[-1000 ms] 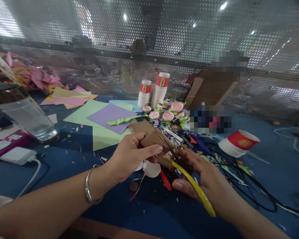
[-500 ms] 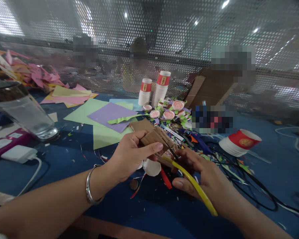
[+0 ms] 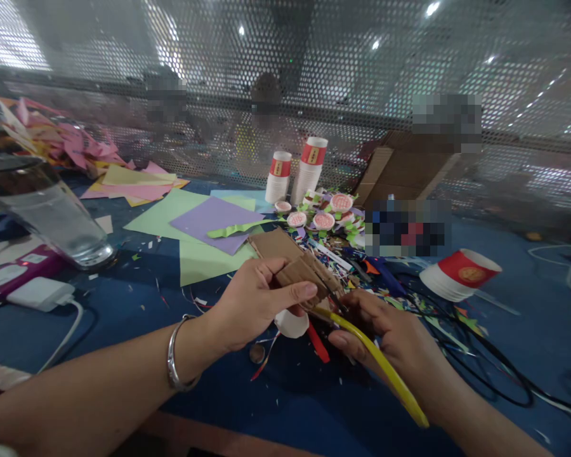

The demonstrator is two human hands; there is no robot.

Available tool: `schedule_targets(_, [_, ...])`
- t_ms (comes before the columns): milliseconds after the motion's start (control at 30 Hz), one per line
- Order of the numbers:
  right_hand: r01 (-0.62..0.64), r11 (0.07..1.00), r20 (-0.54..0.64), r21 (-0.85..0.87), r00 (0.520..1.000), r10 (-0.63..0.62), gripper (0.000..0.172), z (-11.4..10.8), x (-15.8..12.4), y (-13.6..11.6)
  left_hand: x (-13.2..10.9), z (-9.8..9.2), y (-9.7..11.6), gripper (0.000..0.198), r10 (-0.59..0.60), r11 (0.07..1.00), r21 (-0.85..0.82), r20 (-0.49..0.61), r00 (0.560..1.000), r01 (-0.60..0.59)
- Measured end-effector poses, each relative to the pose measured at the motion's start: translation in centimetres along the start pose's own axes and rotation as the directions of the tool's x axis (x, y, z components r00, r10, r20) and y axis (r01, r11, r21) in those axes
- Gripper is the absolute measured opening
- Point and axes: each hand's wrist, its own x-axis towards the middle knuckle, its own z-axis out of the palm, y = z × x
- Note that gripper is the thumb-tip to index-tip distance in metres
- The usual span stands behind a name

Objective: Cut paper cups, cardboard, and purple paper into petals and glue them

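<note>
- glass tumbler (image 3: 61, 228) far left on blue table (image 3: 124, 304)
- white charger (image 3: 38, 293) near it
- upright cup stacks (image 3: 309, 171) by mesh screen (image 3: 409, 57)
- tipped cup stack (image 3: 459, 274) right
- purple sheet (image 3: 209, 222) over green sheets (image 3: 204, 260)

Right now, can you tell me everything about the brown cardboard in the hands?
The brown cardboard is a flat, matte piece with ribbed lines, held tilted above the blue table. The left hand pinches its near edge between thumb and fingers. The yellow-handled scissors in the right hand meet its right edge.
</note>
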Motion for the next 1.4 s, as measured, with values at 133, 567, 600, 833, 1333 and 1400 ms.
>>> schedule_targets(133, [0.036, 0.995, -0.037, -0.094, 0.999, -0.039, 0.035, 0.1, -0.4, 0.2, 0.0, 0.1, -0.2, 0.032, -0.014, 1.000, -0.003, -0.003, 1.000, 0.014])
schedule_targets(567, [0.089, 0.985, -0.036, -0.148, 0.995, -0.095, 0.031, 0.0, 0.0, 0.7, -0.3, 0.2, 0.3, 0.027, -0.044, 0.995, -0.086, 0.050, 0.998, 0.048])
schedule_targets(600, [0.095, 0.985, -0.028, -0.143, 0.995, -0.100, 0.031, 0.0, 0.0, 0.8, -0.3, 0.2, 0.3, 0.026, -0.047, 0.996, -0.078, 0.072, 0.996, 0.052])
schedule_targets(833, [0.100, 0.984, -0.039, -0.149, 0.993, -0.107, 0.032, 0.3, -0.5, 1.1, -0.6, 0.6, 0.0, 0.021, -0.044, 0.997, -0.053, 0.124, 0.991, 0.051])
schedule_targets(1333, [0.116, 0.967, -0.049, -0.227, 0.990, -0.130, 0.028, 0.7, -0.8, 1.7, -0.6, 0.4, -0.2, 0.015, -0.107, 0.993, -0.040, 0.149, 0.983, 0.114])
schedule_targets(1400, [0.112, 0.965, -0.049, -0.236, 0.991, -0.127, 0.030, 0.6, -0.8, 1.6, -0.6, 0.4, -0.3, 0.015, -0.107, 0.993, -0.036, 0.153, 0.982, 0.114])
